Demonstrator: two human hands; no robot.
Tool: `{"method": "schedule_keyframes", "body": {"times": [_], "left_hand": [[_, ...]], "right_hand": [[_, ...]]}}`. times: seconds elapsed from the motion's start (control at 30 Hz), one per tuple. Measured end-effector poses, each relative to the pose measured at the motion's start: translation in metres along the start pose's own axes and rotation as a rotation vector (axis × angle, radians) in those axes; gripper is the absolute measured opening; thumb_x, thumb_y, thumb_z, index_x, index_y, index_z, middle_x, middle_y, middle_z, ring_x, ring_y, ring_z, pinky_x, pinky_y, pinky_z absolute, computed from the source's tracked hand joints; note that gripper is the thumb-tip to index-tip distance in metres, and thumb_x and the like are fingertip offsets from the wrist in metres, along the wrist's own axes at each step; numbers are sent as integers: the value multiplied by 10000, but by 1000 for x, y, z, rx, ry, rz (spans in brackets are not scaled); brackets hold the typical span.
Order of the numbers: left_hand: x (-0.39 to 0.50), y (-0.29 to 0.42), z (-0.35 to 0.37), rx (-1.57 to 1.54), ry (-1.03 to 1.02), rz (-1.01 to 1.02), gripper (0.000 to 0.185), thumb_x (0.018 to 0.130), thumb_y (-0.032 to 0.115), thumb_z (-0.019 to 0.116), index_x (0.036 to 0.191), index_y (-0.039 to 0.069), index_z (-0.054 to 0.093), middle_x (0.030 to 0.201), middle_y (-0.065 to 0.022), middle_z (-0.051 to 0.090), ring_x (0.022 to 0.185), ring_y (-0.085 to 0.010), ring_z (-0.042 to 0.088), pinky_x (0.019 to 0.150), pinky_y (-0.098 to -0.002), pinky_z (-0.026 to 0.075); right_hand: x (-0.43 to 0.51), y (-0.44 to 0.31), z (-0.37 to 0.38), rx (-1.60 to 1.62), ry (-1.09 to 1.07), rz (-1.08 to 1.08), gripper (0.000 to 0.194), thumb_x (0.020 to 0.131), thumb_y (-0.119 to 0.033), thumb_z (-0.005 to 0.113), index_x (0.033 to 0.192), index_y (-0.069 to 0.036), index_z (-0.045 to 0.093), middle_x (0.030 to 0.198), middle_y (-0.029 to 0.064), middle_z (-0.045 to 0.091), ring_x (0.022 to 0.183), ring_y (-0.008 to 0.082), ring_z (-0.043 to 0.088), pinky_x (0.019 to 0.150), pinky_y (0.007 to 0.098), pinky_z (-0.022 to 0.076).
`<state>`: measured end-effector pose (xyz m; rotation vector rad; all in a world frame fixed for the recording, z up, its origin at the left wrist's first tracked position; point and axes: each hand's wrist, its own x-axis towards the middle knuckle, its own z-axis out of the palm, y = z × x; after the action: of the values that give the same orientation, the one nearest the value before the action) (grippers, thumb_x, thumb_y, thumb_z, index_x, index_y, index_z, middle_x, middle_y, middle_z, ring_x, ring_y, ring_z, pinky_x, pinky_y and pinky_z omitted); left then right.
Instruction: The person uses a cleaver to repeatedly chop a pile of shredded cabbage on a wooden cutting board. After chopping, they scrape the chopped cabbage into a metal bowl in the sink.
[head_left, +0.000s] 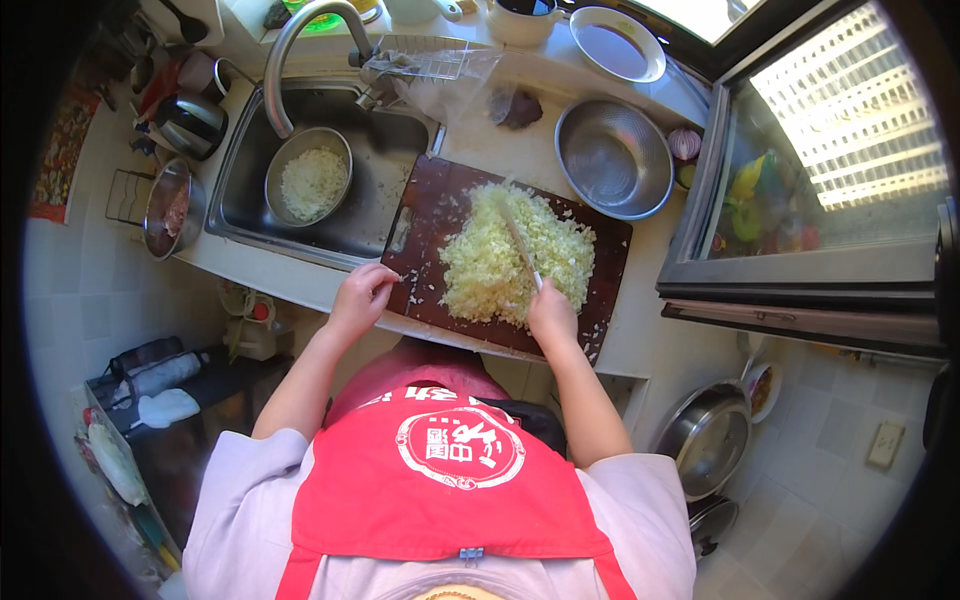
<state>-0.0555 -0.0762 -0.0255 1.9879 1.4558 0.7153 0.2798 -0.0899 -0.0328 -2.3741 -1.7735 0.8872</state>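
Note:
A large heap of finely chopped pale green vegetable (480, 262) covers much of a dark brown cutting board (420, 300) on the counter. My right hand (553, 315) grips the handle of a kitchen knife (519, 241), whose blade lies over the heap, edge-on to the camera. At the board's front left corner is my left hand (363, 297), fingers drawn together near the thumb; a small pale bit shows at the fingertips, and whether it is held cannot be told. Chopped scraps are scattered on the board around the heap.
Left of the board, a steel bowl of chopped pale vegetable (313, 180) sits in the sink (382, 217) under a curved faucet (274, 75). A steel basin (613, 161) stands behind the board. A bowl of raw meat (176, 210) is far left. An open window frame (795, 277) juts in at right.

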Motion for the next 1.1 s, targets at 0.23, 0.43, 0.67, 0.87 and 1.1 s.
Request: {"method": "schedule_keyframes", "body": {"times": [0.23, 0.43, 0.67, 0.87, 1.1], "left_hand": [[-2, 5, 1, -15, 3, -19, 111, 832, -33, 652, 929, 8, 685, 950, -137, 685, 926, -318, 663, 825, -379, 530], [-2, 6, -5, 4, 27, -27, 104, 835, -32, 647, 924, 5, 685, 944, -137, 684, 920, -317, 665, 826, -379, 529], [2, 11, -2, -14, 41, -17, 79, 829, -17, 638, 895, 7, 674, 923, -131, 678, 903, -326, 654, 792, -389, 533], [10, 12, 2, -21, 28, 28, 69, 832, -16, 641, 892, 5, 670, 916, -133, 677, 890, -330, 648, 791, -396, 527], [11, 8, -2, -1, 13, 22, 62, 838, -15, 641, 891, 5, 666, 912, -129, 675, 887, -331, 646, 786, -395, 524]], "right_hand": [[-1, -2, -2, 29, 71, -24, 187, 970, -183, 501, 1057, -23, 538, 836, 267, 688, 802, 449, 685, 714, 561, 537], [-12, -8, -26, 22, 52, -12, 200, 964, -191, 509, 1062, -20, 546, 833, 259, 692, 797, 450, 687, 716, 555, 543], [-7, -2, -29, -41, -11, 14, 208, 970, -189, 498, 1071, -11, 535, 836, 260, 692, 813, 445, 687, 729, 548, 547], [3, 12, 1, -15, 32, 13, 202, 963, -185, 508, 1064, -13, 538, 829, 263, 689, 810, 440, 690, 712, 548, 544], [-8, 1, -2, 102, 77, -113, 163, 960, -173, 525, 1047, -36, 535, 821, 261, 683, 788, 461, 674, 678, 559, 537]]}}
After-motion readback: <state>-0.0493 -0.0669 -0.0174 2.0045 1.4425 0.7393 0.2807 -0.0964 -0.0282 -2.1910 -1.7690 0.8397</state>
